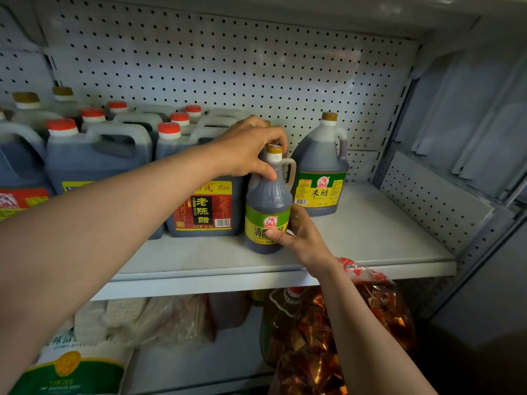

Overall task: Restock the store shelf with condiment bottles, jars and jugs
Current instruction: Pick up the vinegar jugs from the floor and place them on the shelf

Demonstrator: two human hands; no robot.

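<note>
Bottle (268,206) stood mid-frame on the shelf (370,238), touching the jug (204,206) to its left. Left hand (251,149) gripped its neck, right hand (296,232) curled round the label. Risk — a careless nudge could tip it off the front edge.

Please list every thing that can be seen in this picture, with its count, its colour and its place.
held bottle: one, dark with green-yellow label, front of shelf
gold-capped jug: one, dark with green label, right of held bottle, further back
red-capped jugs: several, dark, rows on the left
front jug: one, red-yellow label, left of held bottle
shelf: white, pegboard behind
orange bag: one, below shelf, right
pale packets: several, below shelf, left
left hand: grips the bottle's top
right hand: holds the bottle's lower body
</note>
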